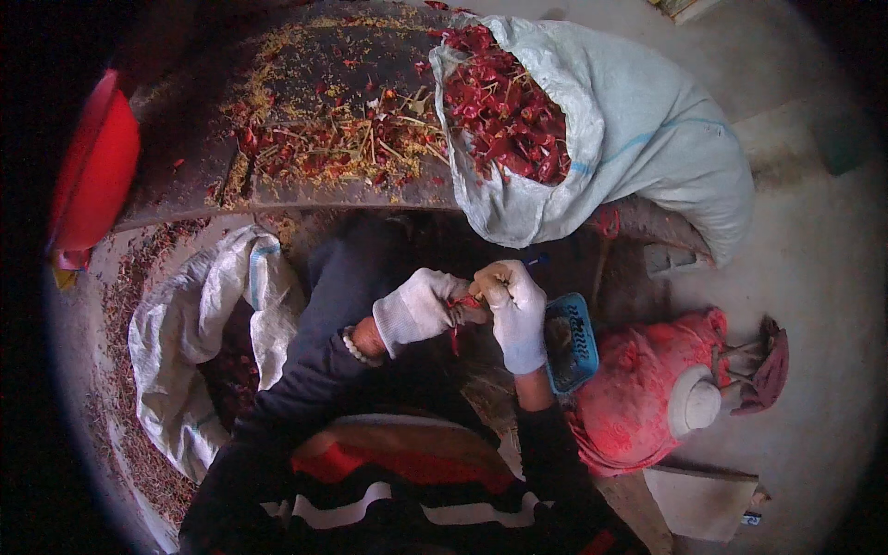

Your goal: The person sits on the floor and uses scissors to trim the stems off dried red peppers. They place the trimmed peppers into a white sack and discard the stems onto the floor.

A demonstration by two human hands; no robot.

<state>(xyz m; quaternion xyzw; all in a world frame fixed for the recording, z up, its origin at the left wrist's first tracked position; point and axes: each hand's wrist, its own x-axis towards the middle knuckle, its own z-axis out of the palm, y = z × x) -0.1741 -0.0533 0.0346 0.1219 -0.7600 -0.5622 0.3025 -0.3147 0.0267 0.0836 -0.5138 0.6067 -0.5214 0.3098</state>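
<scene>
My left hand [422,309], in a white knit glove with a beaded bracelet at the wrist, holds a dried red chili [466,303]. Against the chili's upper end, the curled fingertips of my gloved right hand [513,312] pinch close to the left fingers. Gloves partly hide the chili, so its stem cannot be made out. Ahead, a white woven sack [645,132] lies on its side on a dark table, its mouth showing many dried red chilies [506,111]. To my left, an open white woven sack [173,326] stands with dark red contents.
Seeds, stems and chili scraps [347,146] litter the dark table [347,198]. A blue plastic basket [588,340] sits beside my right wrist. Further right are a red cloth bundle [638,388] and a pale board [704,503]. A red basin-like object [97,166] stands far left.
</scene>
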